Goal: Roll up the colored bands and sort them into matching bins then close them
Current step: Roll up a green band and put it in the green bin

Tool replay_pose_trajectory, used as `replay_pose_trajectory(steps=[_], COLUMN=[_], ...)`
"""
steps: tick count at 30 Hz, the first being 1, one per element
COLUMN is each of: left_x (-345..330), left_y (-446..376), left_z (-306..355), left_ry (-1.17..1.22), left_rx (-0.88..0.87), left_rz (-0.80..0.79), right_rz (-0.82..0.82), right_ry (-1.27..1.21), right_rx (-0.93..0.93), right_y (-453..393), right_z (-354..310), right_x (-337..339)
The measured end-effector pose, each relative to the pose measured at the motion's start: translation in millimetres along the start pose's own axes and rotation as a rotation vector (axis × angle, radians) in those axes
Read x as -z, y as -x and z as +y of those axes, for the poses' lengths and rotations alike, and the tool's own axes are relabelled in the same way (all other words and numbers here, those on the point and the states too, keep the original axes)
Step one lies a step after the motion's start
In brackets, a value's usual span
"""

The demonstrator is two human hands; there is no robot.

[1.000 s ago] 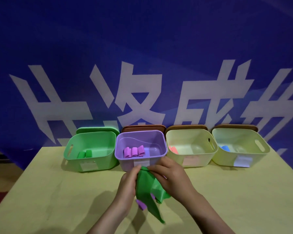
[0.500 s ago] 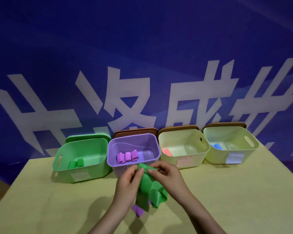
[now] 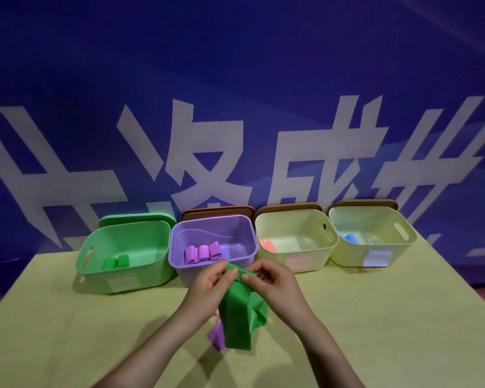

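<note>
Both hands, left hand [image 3: 207,284] and right hand [image 3: 275,284], pinching green band [image 3: 237,317] before purple bin [image 3: 247,247].

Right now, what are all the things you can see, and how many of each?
Green plastic bin: one, far left, two green rolls inside.
Purple plastic bin: one, second from left, three pink-purple rolls inside.
Pale yellow plastic bins: two, right; one holds a red roll, one a blue roll.
Lids: four, behind the bins.
Green stretchy band: one, held.
Purple band: one, beneath it.
Yellow table: one.
Hands: left hand, right hand, pinching the green band.
</note>
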State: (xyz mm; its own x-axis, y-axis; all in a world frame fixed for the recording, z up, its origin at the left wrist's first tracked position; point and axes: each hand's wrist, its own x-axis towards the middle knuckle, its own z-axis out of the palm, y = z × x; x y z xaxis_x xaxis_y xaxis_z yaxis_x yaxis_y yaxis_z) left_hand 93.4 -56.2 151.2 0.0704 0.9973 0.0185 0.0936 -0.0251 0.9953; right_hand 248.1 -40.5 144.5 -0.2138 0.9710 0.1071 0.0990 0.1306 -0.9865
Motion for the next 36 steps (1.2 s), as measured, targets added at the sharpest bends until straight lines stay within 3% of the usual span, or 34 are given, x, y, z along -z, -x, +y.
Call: replay_pose_trajectory(steps=[10,13,18,22,28,36], left_x=[2,8,23,37,45,40], left_y=[28,38,54,68,74,80], left_z=[-4,0,-5,-5,-2,-3], left_ry=[0.068,0.155,0.334,0.391,0.393,0.378], left_rx=[0.011,0.041,0.257,0.260,0.260,0.322], left_rz=[0.128,0.194,0.292,0.369,0.384,0.337], right_rz=[-0.063,-0.088,-0.116,-0.180,-0.251,-0.403], right_ry=[0.080,0.147,0.199,0.306,0.488,0.614], right_rx=[0.015,0.076,0.220,0.362,0.528,0.581], right_y=[11,10,6,7,4,9], right_z=[-5,-9,-14,-13,-23,-31], right_x=[-8,-19,-46,-63,-65,-53])
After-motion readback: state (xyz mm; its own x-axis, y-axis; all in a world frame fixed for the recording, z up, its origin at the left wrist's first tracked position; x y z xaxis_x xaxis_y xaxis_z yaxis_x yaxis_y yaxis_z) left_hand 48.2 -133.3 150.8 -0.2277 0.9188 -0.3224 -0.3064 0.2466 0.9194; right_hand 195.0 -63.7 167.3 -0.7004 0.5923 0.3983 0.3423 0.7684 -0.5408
